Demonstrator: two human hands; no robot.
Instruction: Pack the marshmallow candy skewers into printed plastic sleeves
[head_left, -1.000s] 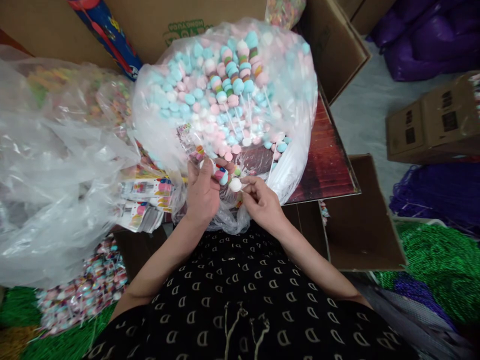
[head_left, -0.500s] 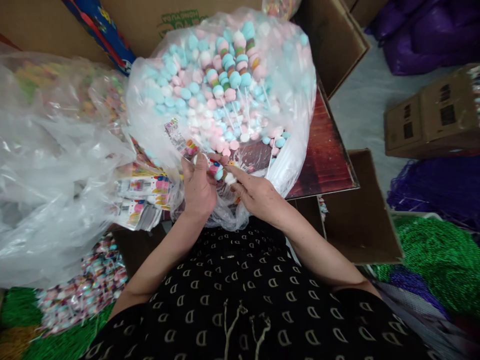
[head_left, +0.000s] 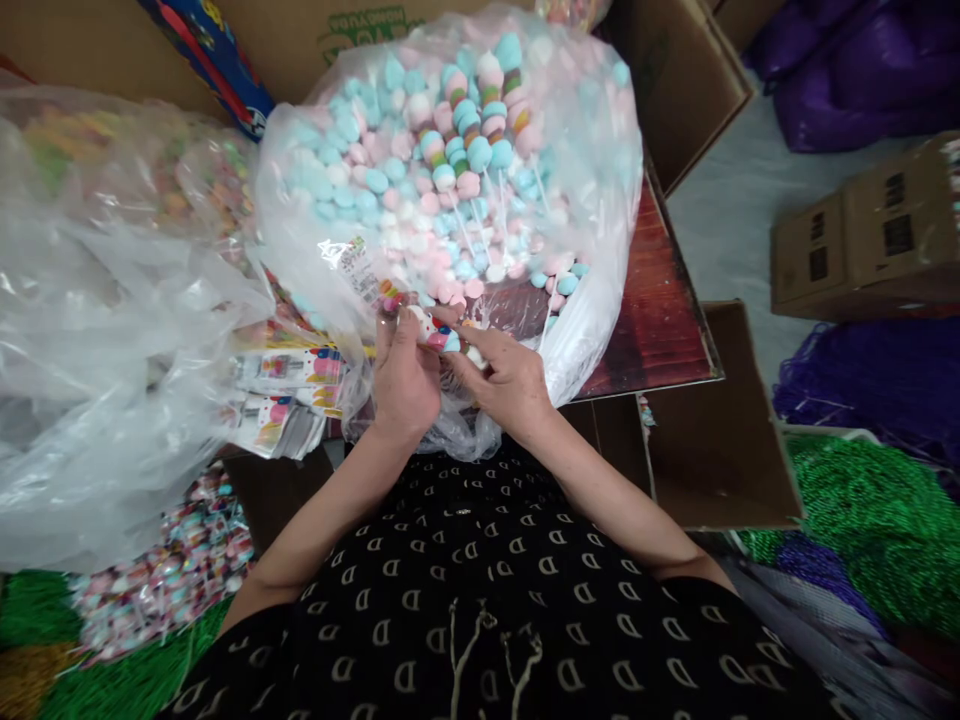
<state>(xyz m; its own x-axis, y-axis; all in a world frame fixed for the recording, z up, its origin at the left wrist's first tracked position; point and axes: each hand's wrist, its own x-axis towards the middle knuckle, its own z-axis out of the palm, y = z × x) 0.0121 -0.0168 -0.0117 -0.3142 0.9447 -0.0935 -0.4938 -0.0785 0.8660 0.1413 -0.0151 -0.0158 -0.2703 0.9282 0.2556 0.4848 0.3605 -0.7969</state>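
My left hand [head_left: 407,375] is closed on a small printed plastic wrapper [head_left: 361,272], whose far end sticks out up and left of the fingers. My right hand [head_left: 510,378] pinches a marshmallow skewer [head_left: 452,341] of blue, white and brown pieces, its near end at the wrapper's mouth. Part of the skewer lies inside the wrapper; fingers hide the rest. Just beyond the hands, a large clear bag [head_left: 345,150] spreads open, full of pink, blue and white marshmallows [head_left: 375,180]. Several finished-looking skewers [head_left: 480,155] with white sticks lie on top of them.
Stacked printed wrappers [head_left: 289,385] lie left of my hands, beside a big clear bag [head_left: 112,320] of coloured candy. The dark red tabletop [head_left: 667,310] ends at the right, near an open cardboard box [head_left: 724,430]. Wrapped candies [head_left: 172,570] are heaped lower left.
Both hands have shifted slightly right. The skewer sits further into the wrapper, and my right fingers have closed nearer to its end. The surroundings shift a little with the camera.
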